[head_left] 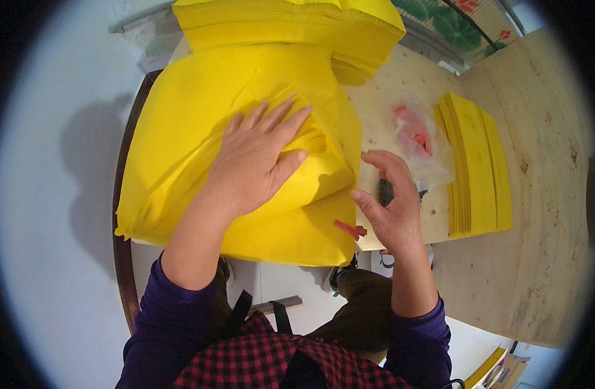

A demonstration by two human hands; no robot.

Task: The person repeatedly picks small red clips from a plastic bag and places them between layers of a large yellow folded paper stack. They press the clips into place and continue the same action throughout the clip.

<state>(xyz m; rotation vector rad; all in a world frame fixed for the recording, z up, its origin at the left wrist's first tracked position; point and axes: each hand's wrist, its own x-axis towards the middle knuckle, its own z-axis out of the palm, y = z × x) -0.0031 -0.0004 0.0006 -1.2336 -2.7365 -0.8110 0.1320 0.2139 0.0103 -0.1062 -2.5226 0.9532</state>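
Wide layers of yellow cloth-like sheet (pixel 180 136) spread over the table before me, folded and wrinkled in the middle. My left hand (pixel 255 152) lies on these sheets with its fingers stretched out. Just off their right edge is my right hand (pixel 394 204), thumb and fingers apart and nothing between them. A dark object (pixel 385 192), partly hidden behind that hand, sits on the table; its kind cannot be made out. Small red strips (pixel 350 229) lie on the yellow sheet near its front right corner.
A thick yellow stack (pixel 291 29) stands at the far side. To the right are a clear plastic bag (pixel 414 139) with red pieces inside and another folded yellow stack (pixel 476 165). A wooden board (pixel 537 194) bounds the right side; a pale wall (pixel 57 194) is at left.
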